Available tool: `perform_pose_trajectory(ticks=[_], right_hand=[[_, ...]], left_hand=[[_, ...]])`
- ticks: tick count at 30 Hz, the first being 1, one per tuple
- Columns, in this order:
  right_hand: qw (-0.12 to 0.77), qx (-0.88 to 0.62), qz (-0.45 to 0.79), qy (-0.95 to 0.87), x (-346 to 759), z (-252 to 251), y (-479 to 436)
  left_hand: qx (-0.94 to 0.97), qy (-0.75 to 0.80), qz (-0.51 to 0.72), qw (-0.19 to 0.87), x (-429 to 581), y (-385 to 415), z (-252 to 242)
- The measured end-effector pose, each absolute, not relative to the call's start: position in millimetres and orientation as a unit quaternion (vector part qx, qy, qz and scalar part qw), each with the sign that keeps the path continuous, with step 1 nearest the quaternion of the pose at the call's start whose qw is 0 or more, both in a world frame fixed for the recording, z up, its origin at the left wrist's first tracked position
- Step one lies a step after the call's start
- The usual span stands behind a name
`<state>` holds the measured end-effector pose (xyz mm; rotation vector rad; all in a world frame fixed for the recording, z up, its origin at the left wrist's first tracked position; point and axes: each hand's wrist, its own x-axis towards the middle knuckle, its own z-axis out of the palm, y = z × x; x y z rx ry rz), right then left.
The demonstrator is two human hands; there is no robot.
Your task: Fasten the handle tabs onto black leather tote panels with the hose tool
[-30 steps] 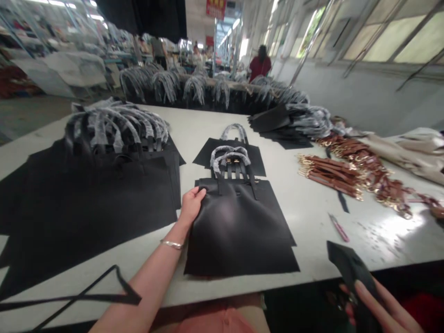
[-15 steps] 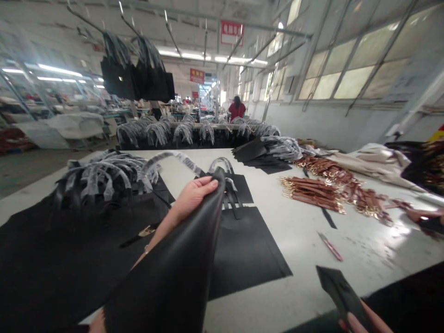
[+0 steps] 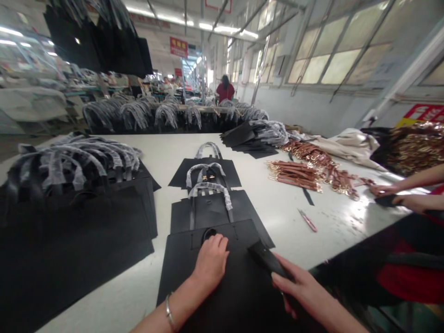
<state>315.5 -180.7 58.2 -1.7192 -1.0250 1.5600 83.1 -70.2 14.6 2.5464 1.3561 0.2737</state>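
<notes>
Since half a second ago, the black panel [image 3: 180, 282] that my left hand [image 3: 211, 260] held raised off the table [image 3: 156, 155] has come to lie flat at 6 o'clock. My right hand [image 3: 302, 289] has come in from the lower right corner to the panel's edge. Left hand: palm down, fingers loosely together, pressing the panel's upper part, fingertips just beside a round cut-out [image 3: 209, 233]. Right hand: closed on a small black piece [image 3: 264, 256], whose free end lies over the panel at 4 o'clock of the left hand. Judged step: the panel is pinned and the piece is being brought to it. The next move calls for steady left-hand pressure and for squaring the piece to the panel; where it belongs I cannot tell. At 12 o'clock lie more panels with wrapped handles [image 3: 210, 189], at 9 o'clock a large black stack [image 3: 86, 236], and at 2 o'clock brown straps [image 3: 294, 172] and a red tool [image 3: 307, 220]. A co-worker's hands [image 3: 385, 194] work at 3 o'clock.
</notes>
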Motion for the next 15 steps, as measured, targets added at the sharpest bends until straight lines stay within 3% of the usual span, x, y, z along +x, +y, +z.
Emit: perform_pose_trajectory(ticks=[10, 15], right_hand=[[0.237, -0.611, 0.646, -0.392, 292.9, 67.6, -114.9], [0.280, -0.544, 0.579, -0.538, 305.2, 48.8, -88.4]], left_hand=[[0.911, 0.393, 0.114, 0.059, 77.2, -73.0, -20.3], [0.914, 0.372, 0.163, 0.010, 78.3, -45.7, -89.4]])
